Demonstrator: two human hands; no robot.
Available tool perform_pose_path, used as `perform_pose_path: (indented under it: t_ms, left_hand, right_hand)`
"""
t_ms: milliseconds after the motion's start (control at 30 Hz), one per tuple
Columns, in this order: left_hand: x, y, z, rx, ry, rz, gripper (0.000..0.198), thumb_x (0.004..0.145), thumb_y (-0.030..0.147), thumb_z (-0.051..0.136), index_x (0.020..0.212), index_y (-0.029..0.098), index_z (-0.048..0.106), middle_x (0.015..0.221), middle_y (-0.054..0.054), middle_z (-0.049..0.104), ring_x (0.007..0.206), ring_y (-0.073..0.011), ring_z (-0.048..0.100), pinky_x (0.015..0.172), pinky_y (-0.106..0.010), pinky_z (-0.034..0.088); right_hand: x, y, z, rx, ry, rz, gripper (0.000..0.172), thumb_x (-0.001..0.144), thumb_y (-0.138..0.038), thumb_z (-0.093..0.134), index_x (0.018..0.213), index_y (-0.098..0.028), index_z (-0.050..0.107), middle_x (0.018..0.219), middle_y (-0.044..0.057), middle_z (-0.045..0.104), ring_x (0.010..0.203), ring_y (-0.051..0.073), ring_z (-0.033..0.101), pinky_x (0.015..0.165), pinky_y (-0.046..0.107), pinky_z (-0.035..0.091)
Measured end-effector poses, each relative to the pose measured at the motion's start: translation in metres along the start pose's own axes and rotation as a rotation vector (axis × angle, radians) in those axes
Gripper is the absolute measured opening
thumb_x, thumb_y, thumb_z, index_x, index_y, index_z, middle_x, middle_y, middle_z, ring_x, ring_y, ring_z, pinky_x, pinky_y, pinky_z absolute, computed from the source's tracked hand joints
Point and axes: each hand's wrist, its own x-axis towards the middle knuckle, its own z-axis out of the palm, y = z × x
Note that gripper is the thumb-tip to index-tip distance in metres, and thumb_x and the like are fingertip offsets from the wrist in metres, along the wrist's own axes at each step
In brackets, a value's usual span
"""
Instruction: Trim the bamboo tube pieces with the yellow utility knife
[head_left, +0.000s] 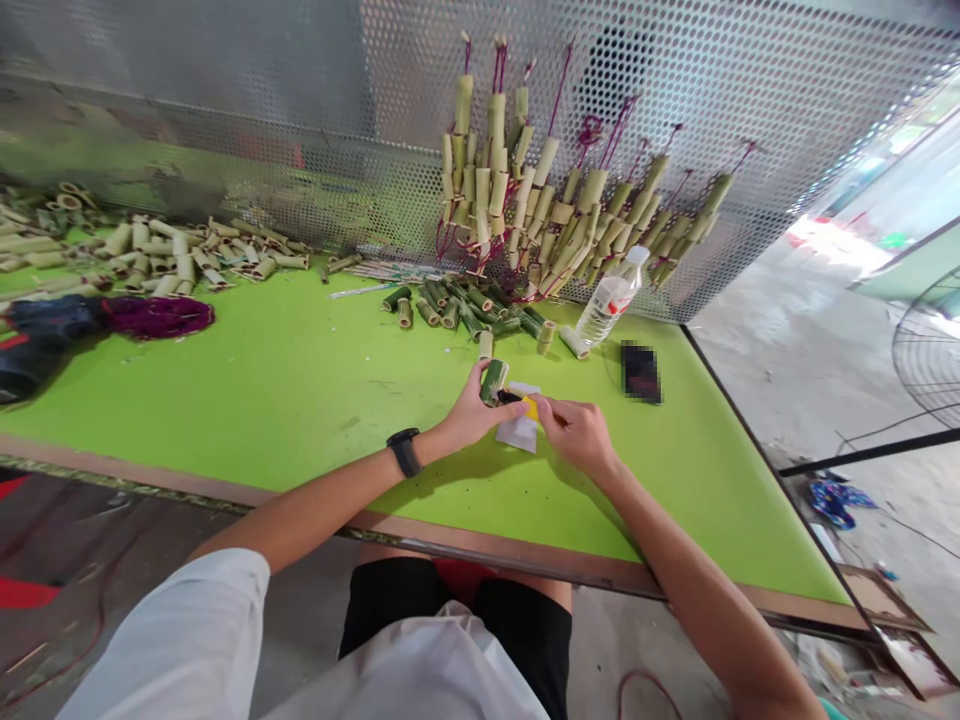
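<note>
Lap and shorts up close; left hand (471,412) grips a green tube (493,381), right hand (576,432) pinches a yellow tool (529,405) at it. Strung bundles (555,215) look finished, loose tubes (461,305) still wait on the table (285,390).

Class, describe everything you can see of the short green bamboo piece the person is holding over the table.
The bamboo piece is a short, stubby tube with dark green skin and a paler cut end facing up. The left hand grips it by thumb and fingers, tilted slightly, just above the green table. The right hand brings a small yellow-and-black tool against its side. A white packet lies beneath.
</note>
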Motion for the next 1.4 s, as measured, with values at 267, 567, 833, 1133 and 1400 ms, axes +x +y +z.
perform_pose_path:
  t_ms: [267, 567, 833, 1133, 1400]
  left_hand:
    - [0.004, -0.004, -0.007, -0.038, -0.148, 0.041, 0.113, 0.067, 0.044, 0.106, 0.16, 0.028, 0.043, 0.099, 0.004, 0.064, 0.076, -0.0109, 0.061, 0.073, -0.027, 0.052]
    - [0.004, -0.004, -0.001, 0.087, 0.032, 0.094, 0.083, 0.079, 0.056, 0.098, 0.144, 0.026, 0.057, 0.113, -0.004, 0.072, 0.105, -0.0205, 0.07, 0.097, -0.036, 0.058]
    - [0.003, -0.002, -0.003, 0.006, -0.014, 0.065, 0.107, 0.066, 0.048, 0.106, 0.153, 0.026, 0.047, 0.11, -0.001, 0.067, 0.1, -0.0181, 0.068, 0.093, -0.034, 0.057]
    - [0.004, 0.0, -0.005, 0.136, -0.057, 0.108, 0.098, 0.076, 0.056, 0.098, 0.153, 0.025, 0.046, 0.124, -0.007, 0.068, 0.114, -0.0244, 0.07, 0.098, -0.036, 0.057]
    - [0.002, 0.001, -0.003, 0.221, 0.014, 0.076, 0.088, 0.084, 0.065, 0.089, 0.15, 0.026, 0.048, 0.137, -0.012, 0.067, 0.126, -0.0291, 0.067, 0.107, -0.039, 0.053]
  right_hand:
    - [0.005, 0.005, -0.002, 0.197, -0.149, 0.135, 0.088, 0.103, -0.087, 0.034, 0.052, -0.019, 0.053, 0.052, -0.001, 0.031, 0.051, 0.01, 0.023, 0.05, 0.03, 0.018]
    - [0.0, 0.0, 0.004, -0.141, 0.135, 0.052, 0.058, 0.113, -0.049, 0.045, 0.096, -0.02, 0.092, 0.076, 0.01, 0.082, 0.06, 0.015, 0.065, 0.053, 0.027, 0.032]
    - [0.003, 0.008, 0.001, 0.065, -0.067, 0.025, 0.076, 0.112, -0.064, 0.04, 0.078, -0.013, 0.086, 0.055, 0.004, 0.061, 0.05, 0.012, 0.046, 0.052, 0.028, 0.029]
    - [0.002, 0.004, 0.005, 0.056, -0.038, 0.085, 0.084, 0.11, -0.071, 0.036, 0.066, -0.014, 0.079, 0.052, 0.003, 0.053, 0.047, 0.011, 0.039, 0.05, 0.029, 0.023]
    - [0.001, 0.0, 0.007, -0.065, 0.106, 0.063, 0.066, 0.113, -0.056, 0.042, 0.085, -0.018, 0.088, 0.072, 0.008, 0.079, 0.055, 0.014, 0.06, 0.054, 0.026, 0.034]
